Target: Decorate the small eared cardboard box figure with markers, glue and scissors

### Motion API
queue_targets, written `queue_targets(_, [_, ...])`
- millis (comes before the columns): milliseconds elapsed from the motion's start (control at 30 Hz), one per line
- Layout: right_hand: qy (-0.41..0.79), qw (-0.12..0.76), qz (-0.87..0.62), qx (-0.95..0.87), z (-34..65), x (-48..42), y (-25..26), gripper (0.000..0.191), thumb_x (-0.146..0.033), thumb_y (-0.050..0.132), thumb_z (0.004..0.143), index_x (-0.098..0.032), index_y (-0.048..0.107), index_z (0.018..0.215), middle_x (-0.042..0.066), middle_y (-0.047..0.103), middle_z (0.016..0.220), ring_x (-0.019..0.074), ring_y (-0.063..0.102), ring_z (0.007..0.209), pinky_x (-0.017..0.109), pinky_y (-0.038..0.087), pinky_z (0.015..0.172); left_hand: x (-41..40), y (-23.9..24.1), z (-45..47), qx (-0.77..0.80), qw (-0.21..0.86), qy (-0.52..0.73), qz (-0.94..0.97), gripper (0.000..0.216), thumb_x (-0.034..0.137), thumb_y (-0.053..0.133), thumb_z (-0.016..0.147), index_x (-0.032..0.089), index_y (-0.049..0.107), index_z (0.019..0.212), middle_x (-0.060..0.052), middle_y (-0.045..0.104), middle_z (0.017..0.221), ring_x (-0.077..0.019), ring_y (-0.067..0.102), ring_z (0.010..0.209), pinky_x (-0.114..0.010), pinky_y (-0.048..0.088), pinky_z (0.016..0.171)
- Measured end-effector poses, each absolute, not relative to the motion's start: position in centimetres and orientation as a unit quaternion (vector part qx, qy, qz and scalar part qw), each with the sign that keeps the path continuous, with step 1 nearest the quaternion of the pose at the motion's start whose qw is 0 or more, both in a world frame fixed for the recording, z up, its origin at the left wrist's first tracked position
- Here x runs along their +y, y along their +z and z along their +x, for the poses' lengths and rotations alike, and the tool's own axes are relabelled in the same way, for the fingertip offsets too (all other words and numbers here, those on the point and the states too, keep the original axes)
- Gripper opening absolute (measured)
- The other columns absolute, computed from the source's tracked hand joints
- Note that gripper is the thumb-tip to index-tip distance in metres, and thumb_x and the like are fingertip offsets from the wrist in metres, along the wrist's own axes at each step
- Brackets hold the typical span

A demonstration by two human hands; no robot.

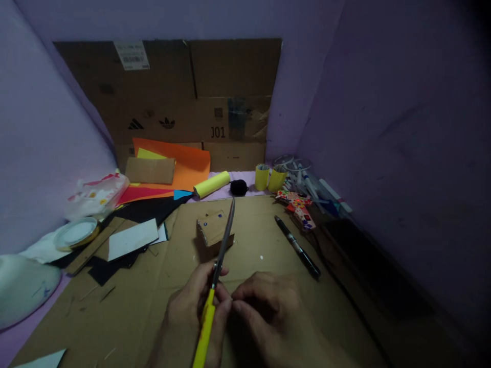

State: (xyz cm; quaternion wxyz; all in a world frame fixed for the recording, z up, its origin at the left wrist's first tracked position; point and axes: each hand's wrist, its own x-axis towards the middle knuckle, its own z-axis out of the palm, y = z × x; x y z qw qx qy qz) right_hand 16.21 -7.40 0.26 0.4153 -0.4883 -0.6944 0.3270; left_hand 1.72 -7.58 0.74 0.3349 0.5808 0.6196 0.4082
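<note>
My left hand [195, 306] is wrapped round a pair of scissors [215, 276] with yellow handles; the closed blades point away from me, up over a small cardboard box [210, 232]. My right hand [268, 306] is curled beside it, fingertips pinched against the scissors near the pivot; whether it holds anything is hidden. Both hands rest low over a brown cardboard sheet [268, 245]. The small box lies just beyond the hands and has small dots on its top.
A black marker [297, 248] lies right of the box. Behind are a yellow roll [211, 184], a black lump [239, 187], two yellow cups [269, 179], pens [310, 186], coloured paper [180, 163], a tape roll [76, 232] and an upright cardboard panel [192, 92].
</note>
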Motion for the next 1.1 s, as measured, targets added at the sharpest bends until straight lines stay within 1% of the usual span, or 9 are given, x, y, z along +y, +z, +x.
queue_targets(100, [0.320,0.416,-0.491,-0.695,16.2,-7.5,0.2,0.014,-0.015,0.059,0.077,-0.017,0.071,0.072,0.004,0.071,0.067,0.0167,0.065,0.062,0.027,0.045,0.058,-7.6,0.6,1.6,0.606,0.331,0.407,0.598,0.026,0.030,0.057,0.074,0.023,0.059,0.099,0.005,0.060,0.060,-0.0114,0.058,0.051,-0.019,0.044,0.049])
queue_targets(233, [0.317,0.399,-0.494,-0.704,16.3,-7.7,0.2,0.013,-0.014,0.058,0.077,-0.018,0.069,0.072,0.003,0.070,0.068,0.0165,0.064,0.065,0.027,0.044,0.060,-7.7,0.7,1.6,0.603,0.307,0.394,0.622,0.025,0.028,0.052,0.076,0.026,0.058,0.099,0.006,0.060,0.061,-0.0105,0.058,0.052,-0.019,0.042,0.050])
queue_targets(367, [0.310,0.390,-0.504,-0.706,16.2,-7.5,0.4,0.013,-0.014,0.056,0.077,-0.017,0.067,0.070,0.003,0.068,0.066,0.0157,0.062,0.062,0.026,0.042,0.058,-7.9,1.0,1.8,0.614,0.289,0.389,0.623,0.023,0.029,0.050,0.077,0.025,0.058,0.098,0.005,0.061,0.062,-0.0109,0.060,0.054,-0.019,0.043,0.051])
queue_targets(600, [0.337,0.380,-0.503,-0.700,16.2,-7.4,0.6,0.014,-0.014,0.054,0.078,-0.017,0.066,0.072,0.002,0.066,0.066,0.0141,0.060,0.060,0.024,0.040,0.056,-7.7,1.0,1.8,0.624,0.304,0.376,0.615,0.025,0.034,0.051,0.078,0.023,0.056,0.100,0.004,0.060,0.062,-0.0123,0.059,0.053,-0.021,0.041,0.049])
queue_targets(733, [0.351,0.376,-0.511,-0.689,16.2,-7.5,0.3,0.012,-0.015,0.055,0.078,-0.017,0.065,0.072,0.001,0.063,0.063,0.0130,0.056,0.057,0.024,0.039,0.054,-7.7,1.0,1.8,0.627,0.298,0.379,0.611,0.025,0.033,0.053,0.076,0.024,0.058,0.099,0.004,0.061,0.062,-0.0124,0.059,0.052,-0.021,0.042,0.049])
queue_targets(833, [0.398,0.378,-0.515,-0.659,16.1,-7.4,-0.2,0.013,-0.017,0.054,0.079,-0.018,0.064,0.072,0.000,0.062,0.065,0.0134,0.055,0.060,0.024,0.038,0.055,-7.7,0.9,2.0,0.627,0.297,0.385,0.609,0.025,0.033,0.054,0.077,0.024,0.058,0.099,0.004,0.061,0.062,-0.0124,0.059,0.051,-0.020,0.042,0.047])
queue_targets(933, [0.489,0.389,-0.520,-0.583,16.0,-7.0,-0.2,0.015,-0.025,0.054,0.080,-0.017,0.061,0.070,0.000,0.058,0.062,0.0129,0.050,0.057,0.024,0.037,0.052,-7.6,0.9,1.7,0.631,0.279,0.382,0.615,0.023,0.035,0.053,0.079,0.024,0.057,0.099,0.003,0.063,0.064,-0.0125,0.060,0.052,-0.019,0.043,0.047])
queue_targets(1033, [0.572,0.409,-0.514,-0.491,16.3,-6.4,0.6,0.021,-0.036,0.059,0.074,-0.017,0.056,0.066,-0.003,0.050,0.056,0.0113,0.043,0.052,0.023,0.033,0.049,-7.2,0.7,0.9,0.599,0.209,0.384,0.671,0.019,0.035,0.050,0.084,0.025,0.057,0.098,0.003,0.064,0.067,-0.0129,0.061,0.053,-0.020,0.046,0.052])
queue_targets(1100, [0.577,0.426,-0.516,-0.469,16.8,-5.9,1.4,0.022,-0.036,0.062,0.070,-0.016,0.056,0.065,-0.003,0.049,0.056,0.0109,0.042,0.053,0.023,0.033,0.050,-6.8,0.4,0.2,0.560,0.160,0.361,0.729,0.018,0.029,0.046,0.086,0.024,0.058,0.098,0.002,0.064,0.068,-0.0144,0.062,0.057,-0.022,0.047,0.057])
